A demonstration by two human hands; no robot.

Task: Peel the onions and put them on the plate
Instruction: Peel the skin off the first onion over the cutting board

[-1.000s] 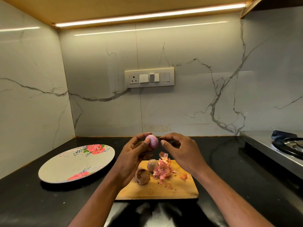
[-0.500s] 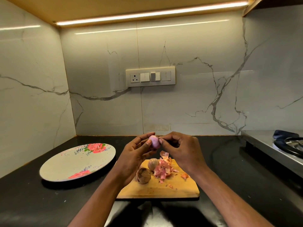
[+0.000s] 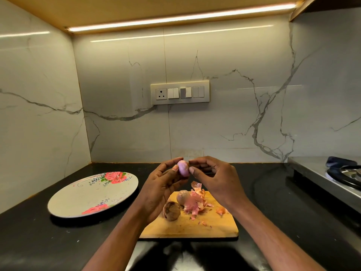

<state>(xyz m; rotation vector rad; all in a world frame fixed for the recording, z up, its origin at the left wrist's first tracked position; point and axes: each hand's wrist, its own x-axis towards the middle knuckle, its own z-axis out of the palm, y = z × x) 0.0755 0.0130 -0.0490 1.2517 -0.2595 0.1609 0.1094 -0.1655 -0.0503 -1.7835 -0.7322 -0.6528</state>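
Left hand (image 3: 162, 189) raised, fingers (image 3: 175, 167) curled pinching, right hand (image 3: 216, 180) facing it, fingertips meeting

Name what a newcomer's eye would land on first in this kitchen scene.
First, the peeled pink onion, held up by the left hand while the right hand picks at it. Below, the pile of pink skins on the wooden board, and the rose-patterned plate to the left.

black counter (image 3: 35, 241); switch panel (image 3: 180, 92) on marble wall; stove (image 3: 343, 177) far right.
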